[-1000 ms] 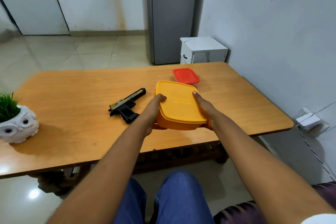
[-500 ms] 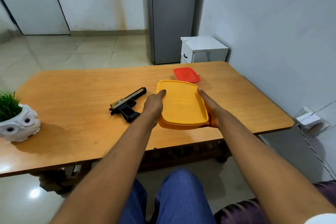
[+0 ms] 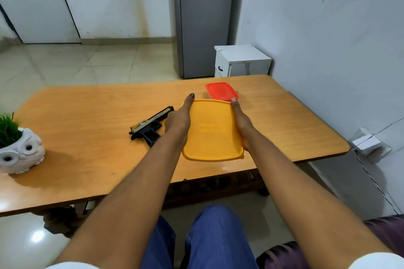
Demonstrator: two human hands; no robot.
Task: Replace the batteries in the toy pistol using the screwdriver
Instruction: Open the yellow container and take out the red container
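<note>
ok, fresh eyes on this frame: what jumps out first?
The yellow box at the table's near edge, with the left hand and right hand flat against its two sides. Just left of it lies the black and gold toy pistol; a smaller red box sits right behind. At far left, a white owl planter.

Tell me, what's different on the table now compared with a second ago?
The yellow box, held between the left hand and right hand, has slid away from the table's near edge toward the red box. Both hands' grip has shifted along its sides. The toy pistol and owl planter stayed put.
</note>
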